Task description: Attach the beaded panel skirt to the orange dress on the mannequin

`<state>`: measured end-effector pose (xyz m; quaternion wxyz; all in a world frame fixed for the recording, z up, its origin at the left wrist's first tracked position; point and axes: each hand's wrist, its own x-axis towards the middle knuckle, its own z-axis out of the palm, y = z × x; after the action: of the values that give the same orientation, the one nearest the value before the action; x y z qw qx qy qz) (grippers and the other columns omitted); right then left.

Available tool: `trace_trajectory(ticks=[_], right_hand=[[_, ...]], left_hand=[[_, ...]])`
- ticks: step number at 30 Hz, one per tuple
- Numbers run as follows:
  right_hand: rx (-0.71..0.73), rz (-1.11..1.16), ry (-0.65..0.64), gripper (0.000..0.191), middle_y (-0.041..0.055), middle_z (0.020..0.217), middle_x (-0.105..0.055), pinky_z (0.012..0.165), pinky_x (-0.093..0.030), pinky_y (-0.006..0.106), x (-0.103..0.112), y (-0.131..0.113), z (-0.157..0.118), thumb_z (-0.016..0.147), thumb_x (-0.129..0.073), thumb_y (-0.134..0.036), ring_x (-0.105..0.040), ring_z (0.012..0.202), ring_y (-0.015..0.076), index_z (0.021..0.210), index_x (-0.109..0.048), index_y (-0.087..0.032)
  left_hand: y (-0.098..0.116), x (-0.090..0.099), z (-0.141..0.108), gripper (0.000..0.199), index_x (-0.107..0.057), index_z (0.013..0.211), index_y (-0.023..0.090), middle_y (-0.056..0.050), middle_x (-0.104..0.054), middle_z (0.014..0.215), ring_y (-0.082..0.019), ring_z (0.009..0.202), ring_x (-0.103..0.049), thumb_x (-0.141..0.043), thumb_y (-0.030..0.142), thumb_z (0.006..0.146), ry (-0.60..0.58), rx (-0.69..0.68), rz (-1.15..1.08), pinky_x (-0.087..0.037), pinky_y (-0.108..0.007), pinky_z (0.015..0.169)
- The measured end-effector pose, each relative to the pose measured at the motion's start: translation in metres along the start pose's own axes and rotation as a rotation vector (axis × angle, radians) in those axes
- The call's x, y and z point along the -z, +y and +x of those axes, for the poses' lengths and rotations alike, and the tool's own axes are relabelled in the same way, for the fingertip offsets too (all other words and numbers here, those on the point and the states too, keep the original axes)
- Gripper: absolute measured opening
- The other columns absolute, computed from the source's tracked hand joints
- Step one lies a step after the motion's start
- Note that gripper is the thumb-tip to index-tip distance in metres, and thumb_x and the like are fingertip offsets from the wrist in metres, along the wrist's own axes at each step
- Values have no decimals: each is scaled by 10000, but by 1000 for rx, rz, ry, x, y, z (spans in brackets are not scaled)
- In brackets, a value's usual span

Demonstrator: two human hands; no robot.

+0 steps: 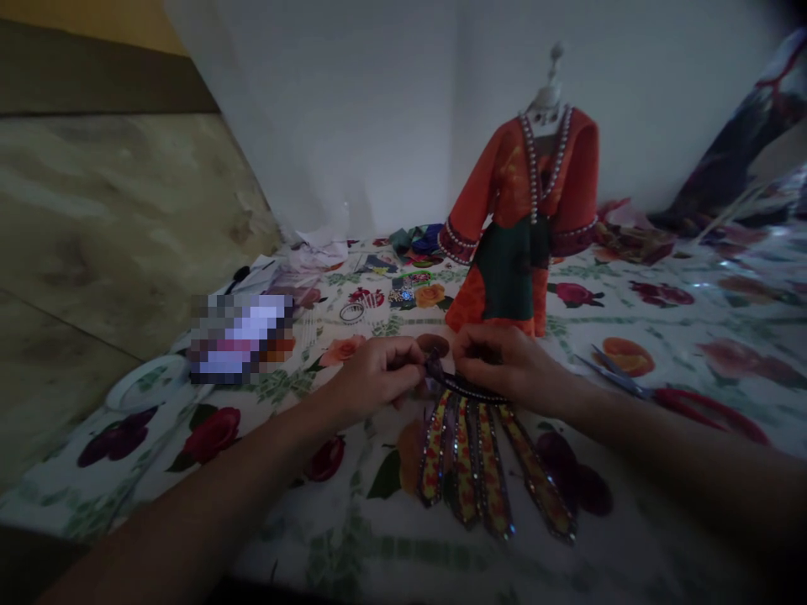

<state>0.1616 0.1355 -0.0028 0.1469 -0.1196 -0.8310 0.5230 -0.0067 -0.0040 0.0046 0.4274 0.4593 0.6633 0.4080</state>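
My left hand [387, 370] pinches the left end of a small dark belt edged with pale beads [470, 390]. On the belt's right part, the fingers of my right hand [498, 361] are closed and cover some of it. Several yellow-and-red patterned strips [465, 462] with glittering edges hang from the belt and fan out over the tablecloth towards me. Just behind my hands stands a small dress form [547, 97] wearing an orange and green outfit [514, 252] trimmed with bead strings. What lies between my fingertips is too small and dark to make out.
Scissors with red handles [699, 410] lie beside my right forearm. To the left are a blurred-out phone [239, 344] and a white ring-shaped object [148, 382]. Fabric scraps [419, 242] lie at the back on the floral tablecloth [403, 550], before a white wall [353, 109].
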Motion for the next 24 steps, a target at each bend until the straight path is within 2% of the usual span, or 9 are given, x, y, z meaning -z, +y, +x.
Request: trace_trajectory(ticks=[7, 13, 20, 24], right_hand=[[-30, 133, 36, 147, -43, 641, -446, 547, -281, 274, 2, -1, 3, 806, -604, -251, -390, 577, 105, 703, -511, -201], [-37, 77, 105, 109, -47, 640, -440, 537, -282, 267, 9, -4, 3, 798, -601, -260, -375, 585, 105, 733, -541, -196], [96, -38, 72, 123, -40, 684, -484, 562, -332, 259, 20, -26, -5, 847, -574, -199, -421, 604, 98, 738, -518, -194], [198, -181, 107, 99, -24, 721, -536, 579, -365, 250, 39, -49, -15, 832, -558, -125, -472, 636, 105, 762, -540, -193]], left_hand=[[-3, 7, 5, 117, -628, 828, 153, -3, -682, 690, -60, 464, -493, -609, 258, 779, 38, 25, 52, -379, -181, 446], [-1, 12, 7, 108, -611, 816, 153, -4, -693, 695, -67, 454, -496, -590, 256, 790, 75, 94, 141, -384, -191, 455], [-1, 19, 9, 158, -645, 803, 165, 43, -580, 553, -67, 400, -447, -572, 305, 812, 98, 111, 188, -287, -182, 403], [-1, 20, 12, 229, -631, 744, 167, 36, -567, 530, -72, 385, -436, -563, 369, 827, 105, 92, 189, -266, -194, 390]])
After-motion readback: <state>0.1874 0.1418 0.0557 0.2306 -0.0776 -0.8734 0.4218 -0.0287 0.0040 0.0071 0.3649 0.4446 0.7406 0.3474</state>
